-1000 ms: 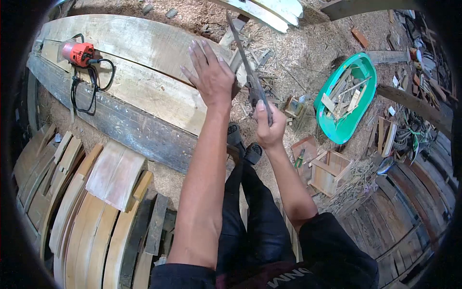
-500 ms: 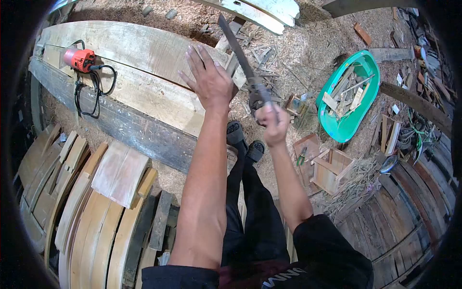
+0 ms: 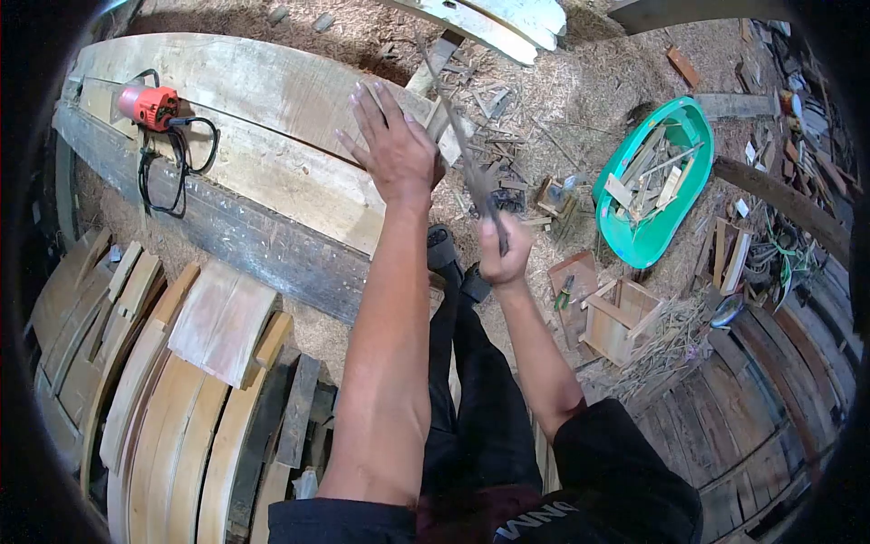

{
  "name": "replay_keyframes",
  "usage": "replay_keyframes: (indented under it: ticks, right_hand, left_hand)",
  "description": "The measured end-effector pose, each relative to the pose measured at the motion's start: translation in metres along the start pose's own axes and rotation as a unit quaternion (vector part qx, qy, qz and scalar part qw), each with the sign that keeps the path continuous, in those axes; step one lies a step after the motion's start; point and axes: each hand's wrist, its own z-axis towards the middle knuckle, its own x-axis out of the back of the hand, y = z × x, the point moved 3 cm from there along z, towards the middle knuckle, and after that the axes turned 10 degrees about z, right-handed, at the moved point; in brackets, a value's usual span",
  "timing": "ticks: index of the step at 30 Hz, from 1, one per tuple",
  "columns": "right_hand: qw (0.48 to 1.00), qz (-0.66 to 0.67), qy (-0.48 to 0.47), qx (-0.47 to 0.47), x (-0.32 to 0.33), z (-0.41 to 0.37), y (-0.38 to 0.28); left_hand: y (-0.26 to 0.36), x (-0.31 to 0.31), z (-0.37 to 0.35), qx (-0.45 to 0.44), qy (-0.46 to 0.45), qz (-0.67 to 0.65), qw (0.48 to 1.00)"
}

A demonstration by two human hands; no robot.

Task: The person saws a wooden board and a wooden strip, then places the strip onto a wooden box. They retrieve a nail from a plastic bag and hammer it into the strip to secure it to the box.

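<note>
My left hand [image 3: 397, 150] lies with spread fingers near the right end of a long pale plank [image 3: 263, 86], over a smaller piece of wood whose end shows at its right. Fingers are wrapped round the handle of a saw [image 3: 459, 136] in my right hand [image 3: 505, 249]. The saw's blade points up and away, just right of the plank's end, and is blurred by motion. Whether it touches the wood, I cannot tell. A red power tool [image 3: 152, 107] with a black cord rests at the left on the planks.
A green tub [image 3: 657, 181] of wood scraps stands at the right. Below it are an open wooden box [image 3: 621, 322] and green-handled pliers [image 3: 564, 294]. Curved boards [image 3: 190, 408] are stacked at the lower left. Shavings and offcuts cover the ground by my feet.
My right hand has moved slightly down and left, and the saw looks narrower, turned more edge-on. My left hand has stayed in nearly the same place.
</note>
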Motion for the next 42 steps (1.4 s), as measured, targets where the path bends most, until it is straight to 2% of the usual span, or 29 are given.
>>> replay_keyframes:
  ticks: [1,4,8,12,16,17,20,24,25,28,29,32,33,39,42]
  right_hand:
    - [0.999,-0.022,-0.032,-0.011,0.005,-0.016,0.020]
    - [0.999,-0.013,-0.037,0.011,0.015,-0.046,0.013]
    - [0.995,0.042,0.010,-0.095,0.001,-0.029,0.026]
    - [0.998,0.040,-0.012,-0.040,0.009,-0.036,0.022]
    - [0.997,0.031,-0.009,-0.064,0.017,-0.047,0.024]
    - [0.999,0.025,-0.015,-0.042,0.011,-0.032,0.020]
    - [0.997,0.019,-0.018,-0.073,0.007,-0.019,0.026]
    - [0.999,0.026,-0.010,-0.029,0.026,-0.053,0.030]
    - [0.997,0.004,0.009,-0.080,0.033,-0.056,0.032]
    - [0.990,0.083,-0.007,-0.110,0.026,-0.023,0.024]
    - [0.997,0.036,-0.017,-0.064,0.025,-0.019,0.027]
    - [0.998,0.018,-0.033,-0.053,0.025,-0.028,0.028]
    - [0.992,0.046,-0.032,-0.111,0.025,-0.034,0.024]
    - [0.993,0.060,-0.021,-0.104,0.035,-0.059,0.028]
    - [0.991,0.065,0.033,-0.113,0.038,-0.067,0.019]
  left_hand:
    - [0.000,0.000,0.000,0.000,-0.001,-0.001,1.000]
    - [-0.002,-0.002,-0.002,-0.001,-0.004,0.001,1.000]
    - [-0.001,0.001,-0.003,-0.007,0.006,-0.002,1.000]
    - [-0.002,0.001,-0.003,-0.007,0.002,-0.005,1.000]
    - [-0.001,0.003,0.000,-0.002,-0.012,-0.006,1.000]
    - [0.000,0.004,-0.001,-0.002,-0.019,-0.004,1.000]
    - [0.001,0.004,-0.001,-0.007,-0.008,-0.011,1.000]
    - [0.002,0.006,0.000,0.001,-0.027,-0.014,1.000]
    - [0.002,0.007,-0.002,0.000,-0.028,-0.013,1.000]
    - [0.001,0.005,-0.001,-0.001,-0.025,0.000,1.000]
    - [0.001,0.004,0.001,-0.001,-0.019,0.000,1.000]
    - [0.001,0.004,-0.001,-0.006,-0.009,-0.006,1.000]
    - [0.001,0.005,-0.001,-0.008,-0.006,-0.007,1.000]
    - [0.002,0.005,-0.002,-0.008,-0.012,-0.012,1.000]
    - [0.001,0.005,-0.001,-0.002,-0.016,-0.016,1.000]
